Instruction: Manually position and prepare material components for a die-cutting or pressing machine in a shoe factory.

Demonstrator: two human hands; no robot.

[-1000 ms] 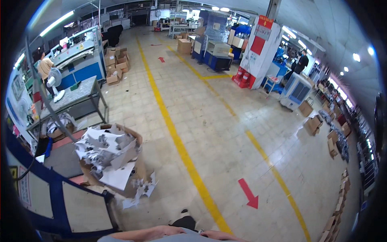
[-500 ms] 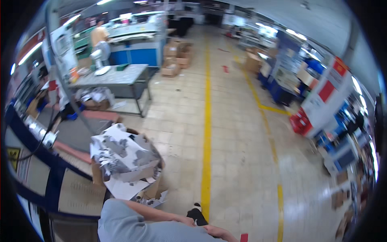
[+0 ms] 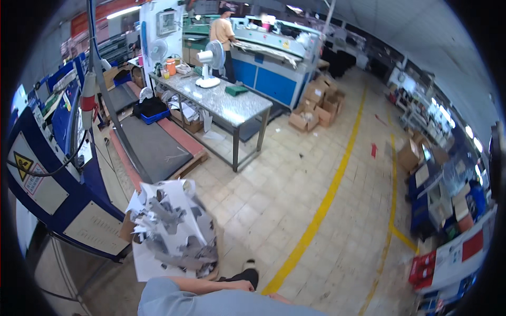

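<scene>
My left hand (image 3: 243, 285) is low in the picture, close against my grey shirt. Its fingers are too hidden to show whether they are closed. Only a sliver of my right hand or wrist (image 3: 279, 298) shows past the shirt, and its fingers are out of sight. Nothing can be made out in either hand. Nearest to my left arm is a carton (image 3: 126, 226) heaped with white and grey sheet scraps (image 3: 174, 226). My dark shoe (image 3: 246, 274) stands on the tiled floor beside it.
A blue machine frame (image 3: 52, 210) stands at left. Ahead are a mat-topped pallet (image 3: 153, 147), a metal table (image 3: 237, 108) with a white fan (image 3: 208, 81), and cardboard boxes (image 3: 316, 102). A person (image 3: 222, 39) works at a blue machine. Yellow floor lines (image 3: 327, 203) run right of me.
My view has swung left, so the table, the pallet and the person sit more centrally and larger. Less of my forearms shows, the right one especially.
</scene>
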